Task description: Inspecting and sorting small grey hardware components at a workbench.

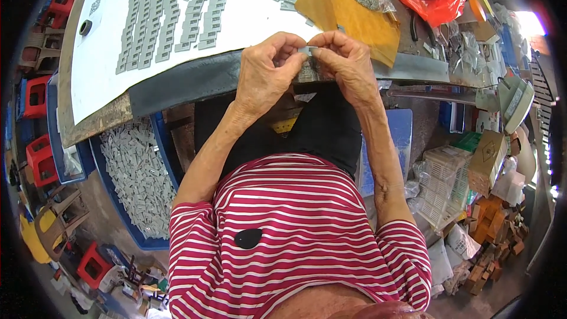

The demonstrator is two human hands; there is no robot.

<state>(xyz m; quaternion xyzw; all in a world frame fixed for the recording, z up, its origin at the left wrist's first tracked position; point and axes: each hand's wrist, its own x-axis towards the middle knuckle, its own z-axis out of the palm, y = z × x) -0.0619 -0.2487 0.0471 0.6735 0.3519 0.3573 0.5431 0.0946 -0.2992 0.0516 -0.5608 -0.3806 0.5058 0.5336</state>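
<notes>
Two bare hands, your left hand (264,74) and your right hand (349,65), are meeting at the upper centre of the frame, pinching a small, flat, pale-grey piece (307,51) at the near edge of the table. Each thumb and forefinger is closing on one end, leaving only the piece's thickness between them. Its long axis is running roughly left to right across the frame; you are hiding both ends, so I cannot tell which is the front. Slanting rows of small grey rectangular pieces (209,26) are lying at upper left.
</notes>
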